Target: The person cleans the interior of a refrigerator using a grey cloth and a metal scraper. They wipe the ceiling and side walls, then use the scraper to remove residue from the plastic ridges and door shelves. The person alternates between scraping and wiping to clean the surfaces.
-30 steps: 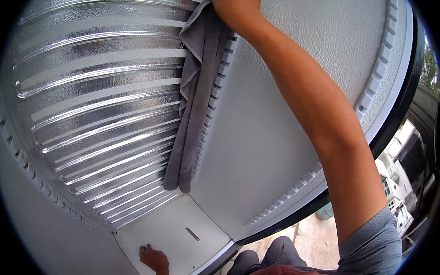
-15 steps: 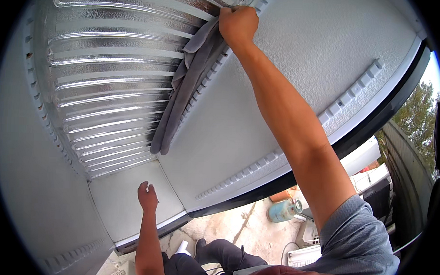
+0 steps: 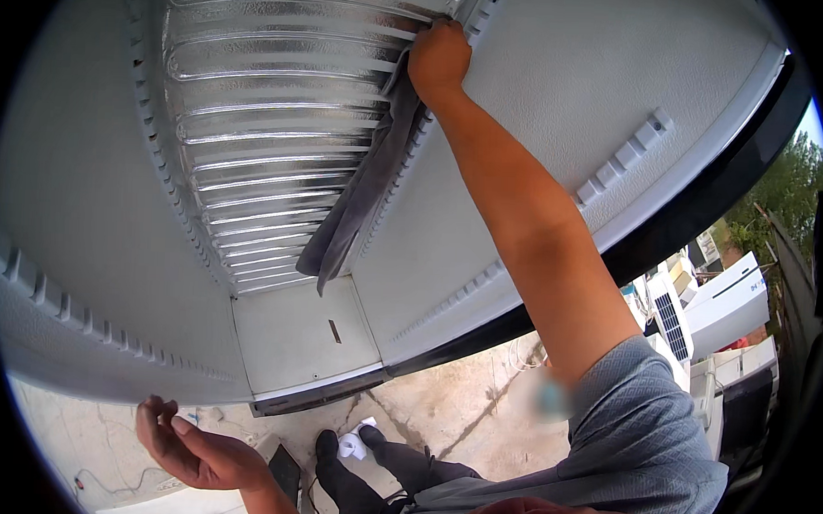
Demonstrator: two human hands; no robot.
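Note:
My right hand (image 3: pixel 439 59) is closed on one end of a grey cloth (image 3: pixel 364 183), high up beside the ribbed side strip of a tall white cabinet like a fridge interior. From the fist the cloth hangs down along the edge of the silvery back panel (image 3: pixel 271 125), which is lined with horizontal tubes. My left hand (image 3: pixel 196 449) is low at the left, in front of the cabinet's lower edge. Its palm faces up, the fingers are loosely curled and apart, and nothing shows in them.
White side walls carry ribbed shelf supports (image 3: pixel 625 156). A small dark slot (image 3: pixel 335 331) marks the cabinet's bottom panel (image 3: pixel 287 330). Below, a white roll (image 3: pixel 352 445) lies by my feet on the concrete floor (image 3: pixel 461 395). White appliances (image 3: pixel 727 295) stand outside at the right.
My left hand has moved from over the cabinet's bottom panel out to the lower left. My right hand still grips the cloth near the strip; the view has shifted.

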